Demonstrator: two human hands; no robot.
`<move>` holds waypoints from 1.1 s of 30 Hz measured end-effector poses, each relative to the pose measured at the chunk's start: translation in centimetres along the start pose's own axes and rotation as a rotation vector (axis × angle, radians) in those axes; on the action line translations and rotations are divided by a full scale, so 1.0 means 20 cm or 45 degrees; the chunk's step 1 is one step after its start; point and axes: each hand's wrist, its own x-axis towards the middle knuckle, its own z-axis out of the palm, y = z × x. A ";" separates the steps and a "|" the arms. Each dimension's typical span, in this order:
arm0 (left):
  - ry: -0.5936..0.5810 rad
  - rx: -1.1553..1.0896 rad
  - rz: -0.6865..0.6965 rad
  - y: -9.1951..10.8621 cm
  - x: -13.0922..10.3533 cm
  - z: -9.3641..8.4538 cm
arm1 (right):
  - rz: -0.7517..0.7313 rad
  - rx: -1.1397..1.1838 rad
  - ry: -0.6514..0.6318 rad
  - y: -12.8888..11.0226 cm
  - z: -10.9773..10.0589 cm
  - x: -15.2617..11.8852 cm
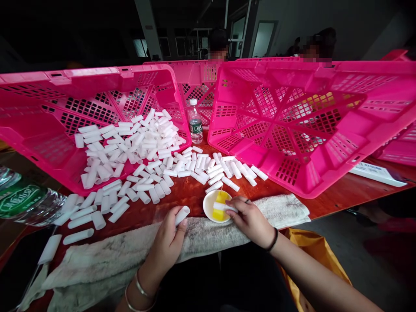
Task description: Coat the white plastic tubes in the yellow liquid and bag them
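My left hand (170,236) is closed around a white tube (182,215), its open end pointing up and to the right. Between the fingers of my right hand (250,219) lies another white piece (224,207), held level over a small white bowl (208,203). Yellow liquid (218,214) shows inside the bowl; whether the piece touches it I cannot tell. Many loose white tubes (156,190) lie on the red-brown table (188,193) beyond my hands. A pale, stained towel (208,238) runs along the near edge, under my wrists.
A pink basket (29,99) on its side at the left spills white tubes. Another tipped pink basket (344,143) stands at the right. Between them is an upright bottle (195,123); a large bottle (26,197) lies at the left. A yellow bag (312,251) hangs below right. People sit behind.
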 end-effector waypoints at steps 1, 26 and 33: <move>0.003 -0.001 0.000 0.00 0.00 0.00 | -0.093 -0.055 -0.008 -0.01 0.00 0.00; 0.013 -0.029 0.068 -0.01 -0.01 0.00 | 0.049 0.221 0.087 0.03 0.02 -0.04; -0.015 0.006 0.203 0.01 0.03 0.01 | -0.369 -0.177 0.006 0.04 -0.02 -0.09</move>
